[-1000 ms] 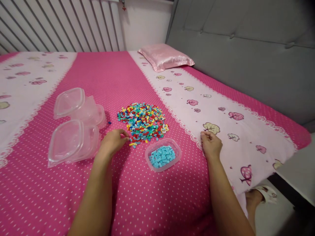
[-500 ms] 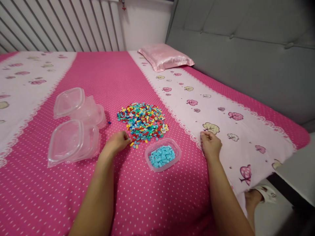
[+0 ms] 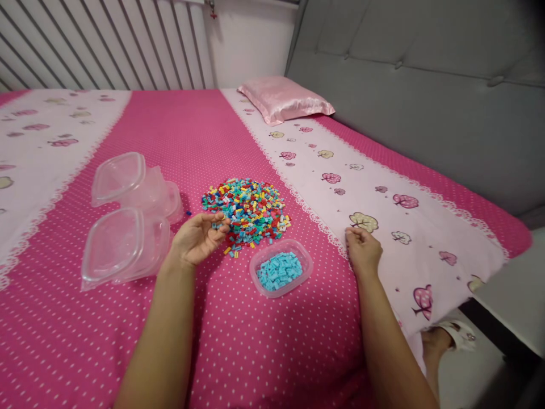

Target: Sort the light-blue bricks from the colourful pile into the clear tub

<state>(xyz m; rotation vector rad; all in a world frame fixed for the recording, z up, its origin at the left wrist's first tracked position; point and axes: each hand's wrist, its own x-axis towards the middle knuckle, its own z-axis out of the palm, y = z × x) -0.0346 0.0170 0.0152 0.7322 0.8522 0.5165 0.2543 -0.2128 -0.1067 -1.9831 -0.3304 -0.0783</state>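
Note:
My left hand (image 3: 202, 237) is turned palm up at the left edge of a pile of mixed small toy bricks (image 3: 251, 210). Its fingers are curled, and small light-blue bricks (image 3: 216, 225) show between them. Closed with the thumb against the fingers, my right hand (image 3: 363, 250) rests on the white printed strip of the bedspread; whatever it may hold is hidden. Between the hands, nearer to me, sits a clear plastic tub (image 3: 307, 271) with many light-blue bricks (image 3: 280, 271) inside.
Several clear plastic containers (image 3: 113, 244) lie nested in two groups on the left. A lone dark-blue brick (image 3: 188, 213) is beside them. A pink satin pillow (image 3: 283, 99) lies at the back by the grey headboard (image 3: 417, 91). The pink bedspread (image 3: 264, 346) has a lace-edged strip.
My left hand has lifted from the pile's edge and rolled palm up, showing light-blue bricks in its fingers. My right hand has stayed in place.

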